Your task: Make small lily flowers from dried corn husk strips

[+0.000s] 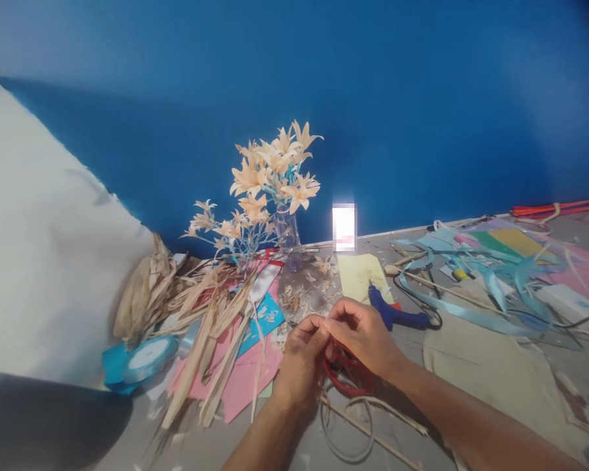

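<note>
My left hand (302,356) and my right hand (368,340) meet at the fingertips, both closed in a pinch. Whatever sits between the fingers is too small to make out. Just beneath them is a loose red coil (348,379) of cord or wire, partly hidden by the hands. A thin grey ring (347,454) and some pale dry strips (392,409) lie nearer to me. Beyond my right hand rests a blue glue gun (397,315), partly on a yellow sheet (360,275).
Pale husk flowers (275,170) stand in a clear vase (288,235) against the blue wall. Dry corn husks (211,340), pink paper (248,386) and a blue ribbon spool (150,360) lie left. Light-blue ribbon (464,307) and coloured sheets (503,245) spread right. A bright pixelated patch stands behind.
</note>
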{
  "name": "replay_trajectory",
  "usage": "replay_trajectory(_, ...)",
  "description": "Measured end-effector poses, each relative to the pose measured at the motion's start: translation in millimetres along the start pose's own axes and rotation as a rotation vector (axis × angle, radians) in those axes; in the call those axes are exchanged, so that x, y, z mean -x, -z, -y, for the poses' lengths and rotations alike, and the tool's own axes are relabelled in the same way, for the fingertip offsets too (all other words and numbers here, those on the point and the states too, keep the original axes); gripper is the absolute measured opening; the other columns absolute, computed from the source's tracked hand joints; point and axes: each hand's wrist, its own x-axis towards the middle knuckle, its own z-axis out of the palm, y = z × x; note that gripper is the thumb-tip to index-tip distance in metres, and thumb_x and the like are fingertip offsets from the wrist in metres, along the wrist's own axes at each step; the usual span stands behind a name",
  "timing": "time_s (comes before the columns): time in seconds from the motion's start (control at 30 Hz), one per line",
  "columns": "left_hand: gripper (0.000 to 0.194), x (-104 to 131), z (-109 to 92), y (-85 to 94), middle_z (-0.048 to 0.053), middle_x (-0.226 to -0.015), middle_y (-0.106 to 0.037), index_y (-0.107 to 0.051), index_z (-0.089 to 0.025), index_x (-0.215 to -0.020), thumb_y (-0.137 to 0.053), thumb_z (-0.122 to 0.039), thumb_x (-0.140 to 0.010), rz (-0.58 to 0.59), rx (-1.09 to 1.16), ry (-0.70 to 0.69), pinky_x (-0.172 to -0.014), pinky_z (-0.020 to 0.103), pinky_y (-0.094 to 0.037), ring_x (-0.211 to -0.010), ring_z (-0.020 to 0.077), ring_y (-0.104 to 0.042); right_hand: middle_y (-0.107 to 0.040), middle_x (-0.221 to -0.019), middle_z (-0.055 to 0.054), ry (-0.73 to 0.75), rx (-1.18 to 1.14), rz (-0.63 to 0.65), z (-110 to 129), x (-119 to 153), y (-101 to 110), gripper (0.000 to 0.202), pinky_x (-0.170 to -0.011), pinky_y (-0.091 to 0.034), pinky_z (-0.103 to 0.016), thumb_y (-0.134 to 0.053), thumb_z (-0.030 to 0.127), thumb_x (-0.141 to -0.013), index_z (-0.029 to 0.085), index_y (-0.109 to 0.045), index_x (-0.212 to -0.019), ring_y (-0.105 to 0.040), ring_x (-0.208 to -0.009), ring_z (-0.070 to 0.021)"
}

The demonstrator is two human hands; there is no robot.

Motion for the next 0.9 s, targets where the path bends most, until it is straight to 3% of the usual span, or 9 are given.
replay_trajectory(0.1, 0.023, 1.0, 2.7, -1.8, -0.004, -0.052, -0.05, -0.06, -0.016, -0.073, -0.073, -0.034, -0.081, 0.015, 0.066, 0.021, -0.056, 0.022, -0.034, -0.051, 0.0086, -0.043, -0.06, -0.054, 0.002, 0.01, -0.013, -0.001, -0.1, 0.1, -0.8, 0.019, -0.045, -0.043, -0.022, -0.065, 0.034, -0.081, 0.02, -0.059, -0.071, -0.059, -0.048, -0.0143)
replay_trajectory(0.33, 0.027, -0.6, 1.7, -8.6, -0.006, -0.049, -0.044, -0.059, -0.015, -0.069, -0.079, -0.033, -0.074, -0.074, 0.094, -0.02, -0.049, 0.02, -0.028, -0.046, 0.0059, -0.035, -0.062, -0.067, 0.001, 0.002, -0.164, 0.107, -7.5, -7.5, 1.5, 0.022, -0.049, -0.046, -0.023, -0.069, 0.039, -0.08, 0.018, -0.063, -0.077, -0.06, -0.055, -0.014)
replay_trajectory(0.5, 0.028, -2.7, 5.4, -6.9, -0.007, -0.05, -0.044, -0.058, -0.016, -0.07, -0.078, -0.035, -0.074, -0.078, 0.033, -0.033, -0.048, 0.02, -0.027, -0.046, 0.006, -0.035, -0.06, -0.065, 0.002, 0.089, -0.088, 0.068, -13.1, -11.3, 3.9, 0.017, -0.056, -0.041, -0.022, -0.069, 0.031, -0.078, 0.017, -0.064, -0.07, -0.053, -0.061, -0.012)
replay_trajectory(0.63, 0.03, -5.1, 8.9, -0.3, -0.007, -0.049, -0.043, -0.059, -0.017, -0.073, -0.073, -0.043, -0.077, -0.105, -0.161, -0.067, -0.049, 0.021, -0.027, -0.045, 0.0071, -0.034, -0.052, -0.057, 0.004, 0.053, -0.09, -0.022, -17.9, -13.7, 1.7, 0.013, -0.051, -0.033, -0.022, -0.067, 0.025, -0.073, 0.017, -0.063, -0.063, -0.043, -0.056, -0.0104)
replay_trajectory(0.7, 0.027, -4.9, 7.3, 1.9, -0.005, -0.053, -0.048, -0.062, -0.017, -0.074, -0.07, -0.042, -0.08, -0.151, -0.377, -0.159, -0.051, 0.022, -0.03, -0.049, 0.0088, -0.038, -0.05, -0.055, 0.005, 0.016, -0.119, -0.051, -19.7, -14.3, -0.1, 0.014, -0.05, -0.031, -0.022, -0.066, 0.025, -0.071, 0.017, -0.062, -0.061, -0.041, -0.055, -0.0104)
replay_trajectory(0.8, 0.021, -2.7, 1.9, 1.0, 0.0, -0.066, -0.057, -0.065, -0.017, -0.069, -0.066, -0.034, -0.082, -0.234, -0.712, -0.407, -0.06, 0.025, -0.038, -0.062, 0.013, -0.049, -0.051, -0.055, 0.004, 0.032, -0.108, -0.069, -22.0, -14.0, -2.8, 0.011, -0.052, -0.032, -0.022, -0.062, 0.023, -0.071, 0.017, -0.061, -0.061, -0.043, -0.056, -0.011)
replay_trajectory(0.9, 0.019, -0.8, -2.8, -2.2, 0.001, -0.068, -0.059, -0.066, -0.019, -0.062, -0.065, -0.026, -0.079, -0.267, -0.859, -0.568, -0.064, 0.026, -0.04, -0.067, 0.0155, -0.053, -0.053, -0.056, 0.004, 0.066, -0.063, -0.094, -23.3, -13.0, -4.5, 0.01, -0.053, -0.034, -0.022, -0.06, 0.02, -0.07, 0.017, -0.061, -0.061, -0.044, -0.057, -0.0116)
